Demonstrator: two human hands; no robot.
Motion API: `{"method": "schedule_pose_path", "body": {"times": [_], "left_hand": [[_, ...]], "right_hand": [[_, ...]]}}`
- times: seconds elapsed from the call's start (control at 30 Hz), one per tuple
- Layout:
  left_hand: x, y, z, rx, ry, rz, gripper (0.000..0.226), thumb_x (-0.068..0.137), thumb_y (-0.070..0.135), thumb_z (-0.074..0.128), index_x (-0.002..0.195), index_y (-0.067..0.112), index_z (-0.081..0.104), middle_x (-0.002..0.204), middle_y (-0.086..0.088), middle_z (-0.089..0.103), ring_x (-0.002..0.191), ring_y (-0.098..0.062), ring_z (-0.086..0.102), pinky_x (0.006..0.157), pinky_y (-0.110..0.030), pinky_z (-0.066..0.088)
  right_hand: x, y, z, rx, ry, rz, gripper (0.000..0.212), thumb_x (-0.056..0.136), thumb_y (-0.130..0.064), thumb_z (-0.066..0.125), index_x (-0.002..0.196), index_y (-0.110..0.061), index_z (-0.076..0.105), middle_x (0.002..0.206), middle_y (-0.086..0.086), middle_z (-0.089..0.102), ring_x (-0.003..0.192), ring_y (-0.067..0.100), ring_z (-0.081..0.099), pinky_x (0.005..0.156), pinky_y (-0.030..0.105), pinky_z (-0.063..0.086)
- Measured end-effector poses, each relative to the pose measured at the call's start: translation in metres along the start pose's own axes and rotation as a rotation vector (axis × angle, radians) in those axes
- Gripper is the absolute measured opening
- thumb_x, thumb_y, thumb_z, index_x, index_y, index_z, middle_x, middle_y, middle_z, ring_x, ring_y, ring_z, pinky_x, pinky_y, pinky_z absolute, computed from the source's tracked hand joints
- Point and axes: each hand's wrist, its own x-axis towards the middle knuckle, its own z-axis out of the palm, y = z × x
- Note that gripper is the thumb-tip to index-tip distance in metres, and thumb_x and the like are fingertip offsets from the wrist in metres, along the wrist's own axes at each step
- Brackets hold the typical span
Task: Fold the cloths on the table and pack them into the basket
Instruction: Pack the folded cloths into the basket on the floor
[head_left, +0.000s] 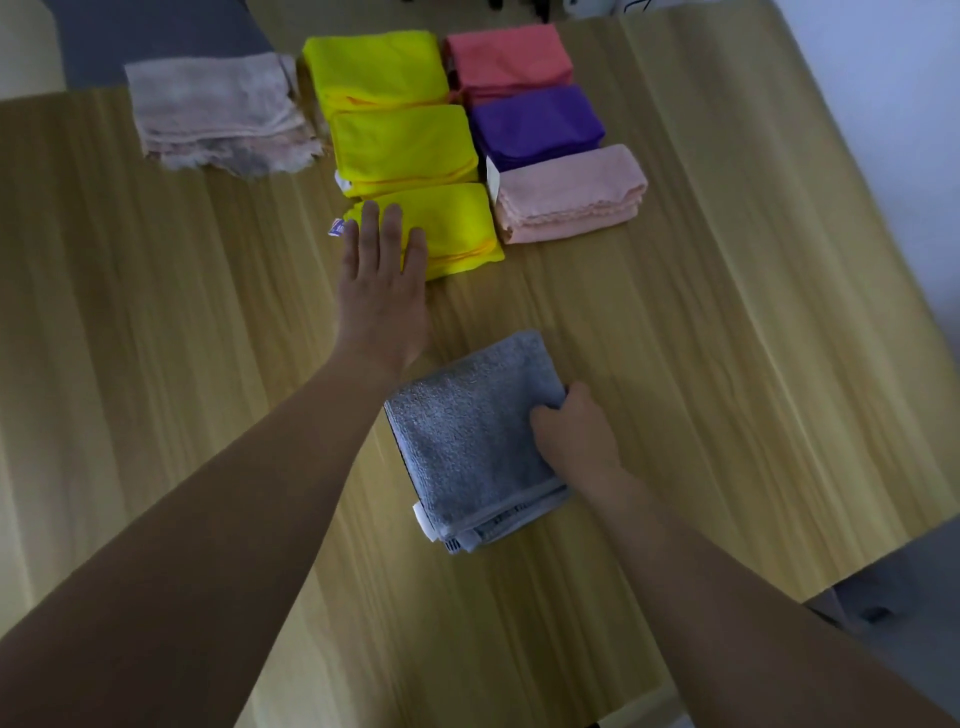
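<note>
a folded grey cloth (470, 441) is seen lying on the wooden counter (727, 338), near the middle of the view. its 3 o'clock edge is pinched by the right hand (574, 434), whose grip is closed on the fabric. the left hand (382, 270) is stretched toward 12 o'clock, grip wide and flat, fingers laid on the nearest yellow cloth (447, 228). two more yellow cloths (384, 104) are lined up beyond it. at 1 o'clock, coral (509, 54), purple (537, 124) and pink cloths (569, 192) are stacked in a row.
</note>
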Motion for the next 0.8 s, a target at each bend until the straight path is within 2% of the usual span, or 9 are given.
{"method": "schedule_pose_path", "body": {"times": [0.07, 0.13, 0.2, 0.3, 0.43, 0.5, 0.57, 0.7, 0.8], "left_hand": [[0.006, 0.004, 0.002, -0.007, -0.163, -0.051, 0.054, 0.096, 0.020, 0.041, 0.146, 0.004, 0.030, 0.152, -0.024, 0.029, 0.141, -0.044, 0.025, 0.116, -0.051, 0.018], [0.008, 0.005, 0.004, 0.019, -0.223, -0.055, 0.050, 0.099, 0.019, 0.039, 0.145, 0.002, 0.032, 0.146, -0.027, 0.036, 0.131, -0.046, 0.038, 0.107, -0.051, 0.033], [0.011, 0.004, 0.001, 0.103, -0.204, 0.014, 0.041, 0.093, 0.011, 0.047, 0.132, -0.002, 0.047, 0.124, -0.030, 0.054, 0.106, -0.045, 0.056, 0.086, -0.049, 0.048], [0.020, 0.000, -0.007, 0.225, -0.164, 0.074, 0.029, 0.079, 0.006, 0.062, 0.107, -0.001, 0.059, 0.094, -0.022, 0.063, 0.083, -0.038, 0.060, 0.069, -0.040, 0.050], [0.013, 0.019, -0.029, 0.127, -0.167, 0.114, 0.010, 0.072, -0.002, 0.061, 0.080, 0.002, 0.064, 0.079, -0.020, 0.062, 0.077, -0.037, 0.062, 0.077, -0.043, 0.045], [-0.003, 0.039, -0.033, 0.034, -0.150, 0.144, 0.008, 0.075, 0.002, 0.059, 0.079, 0.006, 0.064, 0.081, -0.018, 0.063, 0.078, -0.036, 0.062, 0.085, -0.043, 0.041], [-0.022, 0.060, -0.033, -0.087, -0.185, 0.117, 0.010, 0.081, 0.012, 0.057, 0.085, 0.009, 0.066, 0.088, -0.014, 0.064, 0.083, -0.035, 0.062, 0.082, -0.040, 0.040], [-0.050, 0.111, -0.042, -0.388, -0.266, 0.023, 0.022, 0.086, 0.026, 0.054, 0.097, 0.010, 0.063, 0.097, -0.013, 0.063, 0.088, -0.034, 0.060, 0.063, -0.034, 0.034], [-0.057, 0.158, -0.053, -0.545, -0.345, 0.018, 0.019, 0.087, 0.027, 0.054, 0.092, 0.011, 0.060, 0.082, -0.006, 0.056, 0.078, -0.027, 0.056, 0.059, -0.031, 0.032]], "right_hand": [[0.001, 0.001, -0.002, 0.011, -0.008, 0.021, 0.016, 0.086, -0.021, 0.047, 0.098, -0.010, 0.047, 0.088, 0.001, 0.056, 0.071, 0.013, 0.052, 0.055, 0.028, 0.038], [0.002, 0.003, -0.003, 0.023, -0.016, 0.029, 0.018, 0.085, -0.022, 0.048, 0.098, -0.010, 0.048, 0.091, 0.002, 0.056, 0.073, 0.015, 0.053, 0.059, 0.029, 0.040], [0.001, 0.005, -0.004, 0.021, -0.031, 0.031, 0.019, 0.085, -0.023, 0.048, 0.099, -0.009, 0.049, 0.092, 0.003, 0.056, 0.074, 0.014, 0.052, 0.058, 0.028, 0.039], [-0.001, 0.010, -0.006, 0.027, -0.042, 0.028, 0.022, 0.086, -0.024, 0.049, 0.103, -0.010, 0.049, 0.094, 0.002, 0.057, 0.076, 0.014, 0.054, 0.057, 0.027, 0.039], [-0.005, 0.022, -0.012, 0.037, -0.031, 0.053, 0.011, 0.086, -0.023, 0.049, 0.089, -0.012, 0.050, 0.083, 0.000, 0.055, 0.070, 0.013, 0.053, 0.057, 0.027, 0.039], [-0.009, 0.034, -0.020, 0.050, -0.031, 0.076, 0.014, 0.085, -0.018, 0.048, 0.073, -0.011, 0.050, 0.069, -0.001, 0.052, 0.061, 0.012, 0.048, 0.052, 0.025, 0.038], [-0.018, 0.047, -0.032, 0.063, -0.043, 0.116, 0.019, 0.084, -0.015, 0.047, 0.067, -0.011, 0.052, 0.064, 0.000, 0.054, 0.058, 0.013, 0.050, 0.048, 0.022, 0.038], [-0.031, 0.101, -0.058, 0.141, -0.007, 0.259, 0.021, 0.085, -0.014, 0.049, 0.095, -0.004, 0.064, 0.095, 0.012, 0.066, 0.087, 0.027, 0.062, 0.076, 0.036, 0.050], [-0.042, 0.149, -0.080, 0.297, -0.012, 0.378, 0.040, 0.076, -0.017, 0.052, 0.112, 0.000, 0.059, 0.104, 0.014, 0.065, 0.093, 0.033, 0.063, 0.086, 0.049, 0.055]]}}
